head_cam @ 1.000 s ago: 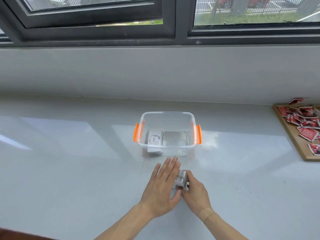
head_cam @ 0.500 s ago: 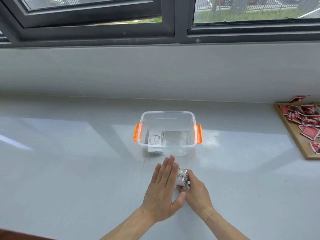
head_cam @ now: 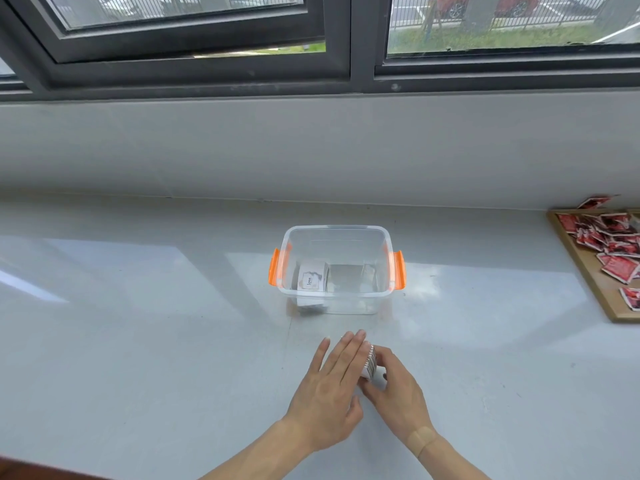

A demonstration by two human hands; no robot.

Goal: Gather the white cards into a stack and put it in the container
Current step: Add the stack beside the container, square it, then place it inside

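Pale grey glossy counter under a dark-framed window, daylight patches across the surface. Nothing but bare counter out to the left of the hands. Left hand: flat, fingers straight and close together pointing away from the person, palm side turned toward the other hand, its inner edge laid against the small stack of white cards. The stack stands on edge on the counter, tilted slightly, its thin card edges showing as fine dark and light lines; it sits squeezed between the two hands, touching both. Right hand: curled around the stack's right and near side, thumb and fingers bent in toward the cards, a tan adhesive plaster across the wrist. How firmly either hand bears on the cards I cannot tell. Straight ahead of the hands, a little beyond the fingertips and apart from them, the clear plastic rectangular container with orange side latches, lid off, open top. Inside, on its floor toward the left wall, a white card printed with a small word; beside that, toward the middle, a grey rectangular patch I cannot make out. Far off to the right of the right hand, at the counter's edge of view, a flat wooden board strewn with loose red-backed cards, one more red card lying just beyond the board's far corner.
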